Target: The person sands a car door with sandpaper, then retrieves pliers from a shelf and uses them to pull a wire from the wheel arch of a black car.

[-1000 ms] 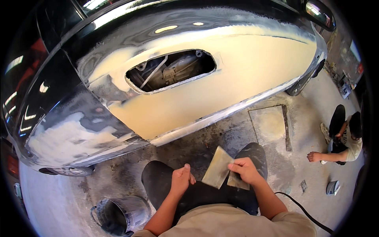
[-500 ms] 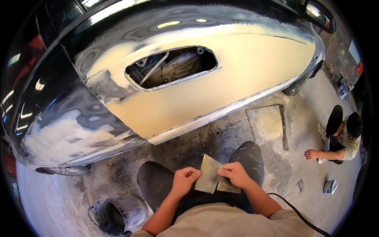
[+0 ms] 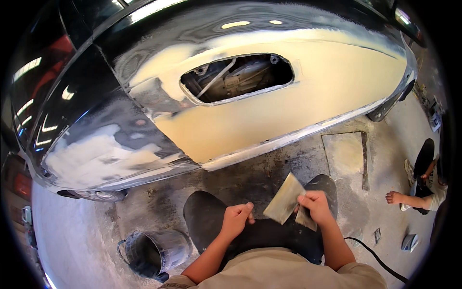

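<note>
2 flat tan pieces (image 3: 284,200), or 1 folded sheet (I cannot tell), are pinched between thumb and fingers of the right hand (image 3: 315,206), above the lap. The left hand (image 3: 236,220), apart from them, is loosely curled, with nothing visible in it. Beyond the knees (image 3: 204,212), cream coating (image 3: 332,79) covers most of the car door; patchy grey (image 3: 151,94) borders it, so I judge the surface partly worked and uneven areas left. Neither hand touches it. The door's hole (image 3: 255,79) has an exposed rim. Floor (image 3: 240,176) lies open between knees and sill (image 3: 288,137); the bucket (image 3: 175,245) limits the left side, the cable (image 3: 375,257) the right.
</note>
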Demonstrator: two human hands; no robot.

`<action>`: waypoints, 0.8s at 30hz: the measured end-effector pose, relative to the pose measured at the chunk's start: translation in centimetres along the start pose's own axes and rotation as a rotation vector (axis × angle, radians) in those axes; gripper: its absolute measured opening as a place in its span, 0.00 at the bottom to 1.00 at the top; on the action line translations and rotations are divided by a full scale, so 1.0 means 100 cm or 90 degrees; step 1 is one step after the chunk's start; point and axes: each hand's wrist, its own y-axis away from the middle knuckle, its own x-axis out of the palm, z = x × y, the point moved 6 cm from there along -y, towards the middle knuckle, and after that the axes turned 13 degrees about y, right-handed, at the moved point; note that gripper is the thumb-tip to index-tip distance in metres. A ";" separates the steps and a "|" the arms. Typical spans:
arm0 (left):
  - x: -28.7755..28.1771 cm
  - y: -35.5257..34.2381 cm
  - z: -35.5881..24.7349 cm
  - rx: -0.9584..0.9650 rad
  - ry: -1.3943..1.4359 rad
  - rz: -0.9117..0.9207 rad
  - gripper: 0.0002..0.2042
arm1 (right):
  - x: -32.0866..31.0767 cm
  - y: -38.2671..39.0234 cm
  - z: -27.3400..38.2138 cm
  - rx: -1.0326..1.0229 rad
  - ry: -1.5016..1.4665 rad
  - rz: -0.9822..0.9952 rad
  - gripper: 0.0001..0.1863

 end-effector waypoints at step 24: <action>-0.016 0.008 0.009 -0.054 0.002 -0.003 0.18 | 0.006 -0.007 0.017 -0.036 -0.038 -0.040 0.13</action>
